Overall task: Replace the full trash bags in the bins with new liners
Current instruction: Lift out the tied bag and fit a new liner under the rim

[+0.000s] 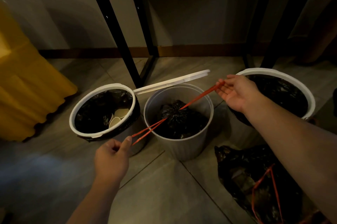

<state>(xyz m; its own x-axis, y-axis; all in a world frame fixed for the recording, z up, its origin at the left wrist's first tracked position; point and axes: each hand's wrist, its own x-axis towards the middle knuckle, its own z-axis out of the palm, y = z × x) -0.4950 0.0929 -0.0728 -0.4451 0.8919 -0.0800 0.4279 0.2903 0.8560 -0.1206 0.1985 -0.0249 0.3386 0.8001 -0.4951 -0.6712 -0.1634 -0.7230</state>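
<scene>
Left hand: thumb and curled forefinger pinching one loop of a red plastic drawstring. Right hand: palm up, fingers fairly straight, thumb tip pinching the opposite loop. Both loops are taut and drawn apart. Between the two hands: a black plastic trash bag, its mouth gathered shut, low inside the middle grey ribbed plastic bin. That bin's white plastic rim ring is off and lies behind it. Left bin: ring fitted, black liner open, at least two pale paper cups inside. Right bin: ring fitted, black liner in place; whether that liner is full or fresh cannot be told. Tiled floor, near right: one black bag already lifted out, with red strings. Count: two hands, three bins, three rings, four black bags. Progress, as judged: about one bin emptied, the middle bag closed but not yet lifted, and the left untouched. No spare liners in view. Beyond: black metal counter legs.
</scene>
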